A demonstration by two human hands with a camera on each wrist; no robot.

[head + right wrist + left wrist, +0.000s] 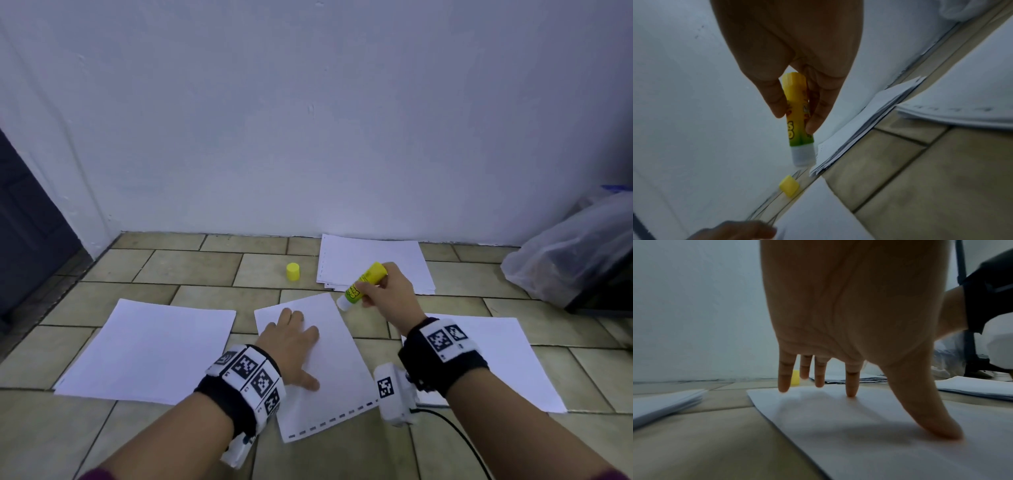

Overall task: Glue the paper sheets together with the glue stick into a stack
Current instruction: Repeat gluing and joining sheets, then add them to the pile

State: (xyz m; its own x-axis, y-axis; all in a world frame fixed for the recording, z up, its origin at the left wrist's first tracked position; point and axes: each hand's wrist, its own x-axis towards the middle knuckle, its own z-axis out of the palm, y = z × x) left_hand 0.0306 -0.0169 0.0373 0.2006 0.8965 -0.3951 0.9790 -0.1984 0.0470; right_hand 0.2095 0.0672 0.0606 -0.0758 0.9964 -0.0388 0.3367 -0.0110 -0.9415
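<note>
A left hand [291,342] presses straight fingers [852,382] flat on a white paper sheet [335,370] while the right hand [390,291] grips an uncapped yellow-green glue stick [363,284], its label blurred.

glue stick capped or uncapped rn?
Uncapped. The glue stick in the right hand shows its bare white tip; the yellow cap stands apart on the floor.

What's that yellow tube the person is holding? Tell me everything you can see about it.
It is a glue stick: a plastic tube, yellow shading to green, with printed lettering and a white neck. Its cap is off; a yellow cap stands apart on the tiled floor. The right hand pinches the tube between thumb and fingers, tilted, white end down over the far right corner of the middle sheet. Whether it touches the paper is unclear.
</note>
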